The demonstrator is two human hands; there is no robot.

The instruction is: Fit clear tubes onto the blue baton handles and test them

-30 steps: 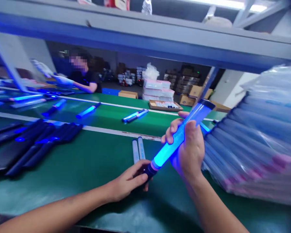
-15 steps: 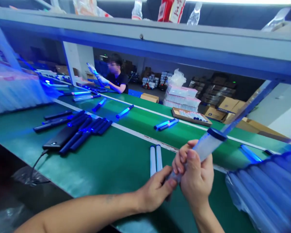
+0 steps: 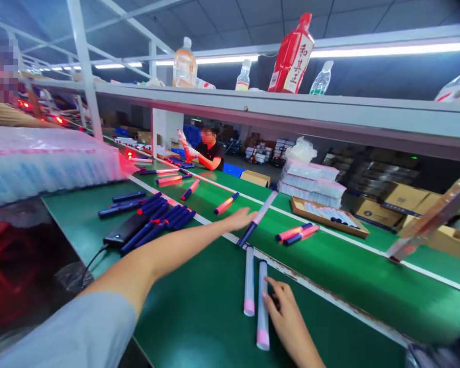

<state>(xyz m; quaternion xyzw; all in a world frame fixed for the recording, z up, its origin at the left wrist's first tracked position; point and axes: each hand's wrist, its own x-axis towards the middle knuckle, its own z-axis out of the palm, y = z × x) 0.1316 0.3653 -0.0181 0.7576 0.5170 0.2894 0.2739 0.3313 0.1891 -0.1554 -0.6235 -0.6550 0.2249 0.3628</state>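
My left hand (image 3: 242, 219) stretches over the belt, fingers extended, beside a light stick (image 3: 264, 207) with a pale tube and dark blue handle. That stick lies slantwise across the metal rail; whether my fingertips touch it I cannot tell. My right hand (image 3: 285, 306) is low at the right, thumb and index finger apart at the side of a white tube (image 3: 263, 322) with a dark cap and pink end. A similar white tube (image 3: 249, 286) lies just left of it on the green tabletop (image 3: 191, 301).
Dark blue handles (image 3: 180, 217) are heaped around a black power bank (image 3: 124, 230) at left. Lit sticks (image 3: 226, 203) lie on the green belt (image 3: 337, 255). A cardboard tray (image 3: 329, 217) stands beyond. Bottles stand on the overhead shelf (image 3: 222, 97). A co-worker (image 3: 212, 153) sits opposite.
My hands, earlier together around a capped tube, are now apart. The left has reached forward over the belt; the right has come down to a white tube. Glowing lights turned from blue to red; the view tilted up.
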